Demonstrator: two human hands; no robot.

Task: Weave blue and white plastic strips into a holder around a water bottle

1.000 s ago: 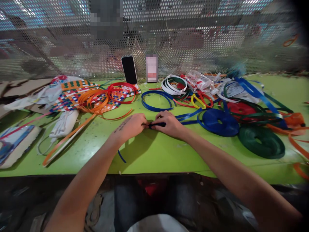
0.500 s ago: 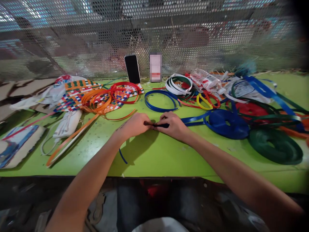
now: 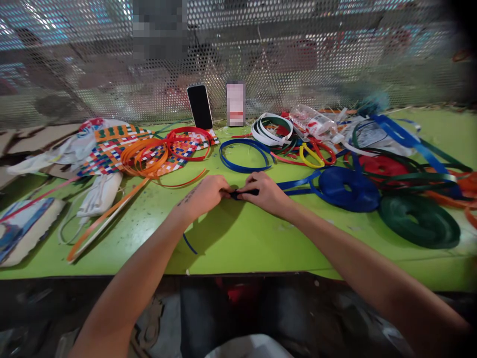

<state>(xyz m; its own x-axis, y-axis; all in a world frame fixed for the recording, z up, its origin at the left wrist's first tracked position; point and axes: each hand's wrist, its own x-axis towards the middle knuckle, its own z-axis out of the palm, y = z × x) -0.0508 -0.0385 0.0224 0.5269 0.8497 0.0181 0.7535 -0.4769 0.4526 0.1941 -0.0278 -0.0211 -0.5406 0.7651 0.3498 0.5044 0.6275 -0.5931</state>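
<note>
My left hand (image 3: pixel 211 193) and my right hand (image 3: pixel 264 191) meet low over the middle of the green table, fingers pinched close together. Between the fingertips is a dark section of blue plastic strap (image 3: pixel 298 185). From my right hand, two lengths of it run right to a flat blue coil (image 3: pixel 348 189). A thin blue end shows below my left wrist. Fingers cover most of the gripped section, so a fold or join there cannot be made out. Just beyond my hands lies a loose blue strap ring (image 3: pixel 246 169).
Orange strap loops (image 3: pixel 143 159) and a multicoloured woven piece (image 3: pixel 106 154) lie left. A green coil (image 3: pixel 417 221), yellow-and-red-handled scissors (image 3: pixel 312 156) and a plastic bottle (image 3: pixel 315 123) are right. Two phones, one black-screened (image 3: pixel 200 107), lean on the perforated metal panel (image 3: pixel 298 54).
The view has shifted slightly, moving the table items a little left. My fingers have changed position slightly around the blue strap, and both hands still pinch it.
</note>
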